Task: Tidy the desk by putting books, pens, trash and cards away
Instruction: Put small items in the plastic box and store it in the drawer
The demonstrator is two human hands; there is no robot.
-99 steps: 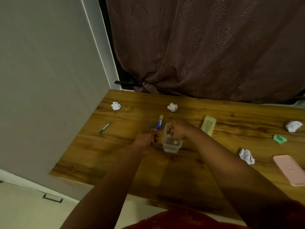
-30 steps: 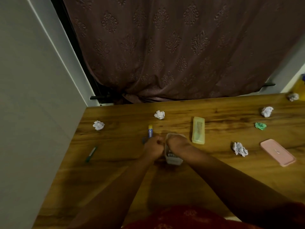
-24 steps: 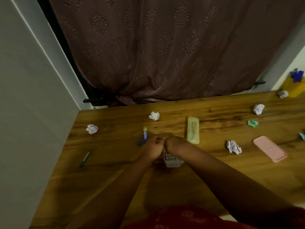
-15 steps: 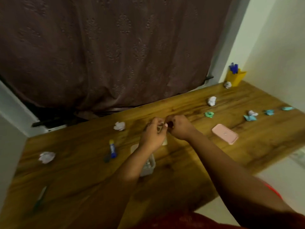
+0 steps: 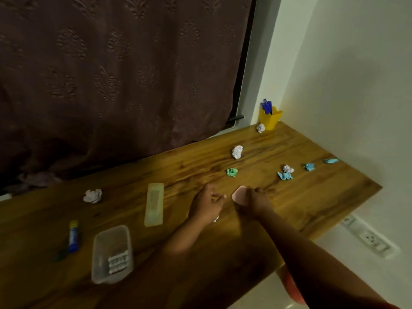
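Head view. The right hand [image 5: 256, 200] lies over the near end of a pink case [image 5: 239, 195] flat on the wooden desk [image 5: 323, 197]; its fingers curl down onto the case, which appears to be in its grip, though the fingertips are hidden. The left hand [image 5: 206, 204] hovers just beside the case's exposed end, fingers loosely extended and holding nothing; a small white scrap [image 5: 216, 219] shows beneath the wrist.

Elsewhere on the desk: a clear plastic box [image 5: 111, 253] with cards [image 5: 118, 260] stacked inside, at the near left; a blue-and-yellow marker [image 5: 73, 236] beside it; a pale yellow lid [image 5: 154, 204] between box and hands. Crumpled paper lies scattered: a white ball [image 5: 92, 195] at left, a white ball [image 5: 237, 152] and green wad [image 5: 231, 172] beyond the hands, and blue scraps [image 5: 285, 175] toward the right edge. A yellow pen cup [image 5: 270, 118] holding blue pens stands in the far corner, with another white ball [image 5: 260, 127] touching its base.

Handling, as judged: the case looks rigid, light and smooth-skinned, so liable to slip; it is best taken across its narrow width, thumb on one long edge and fingers on the other. The paper balls are soft and nearly weightless, suited to a light pinch.
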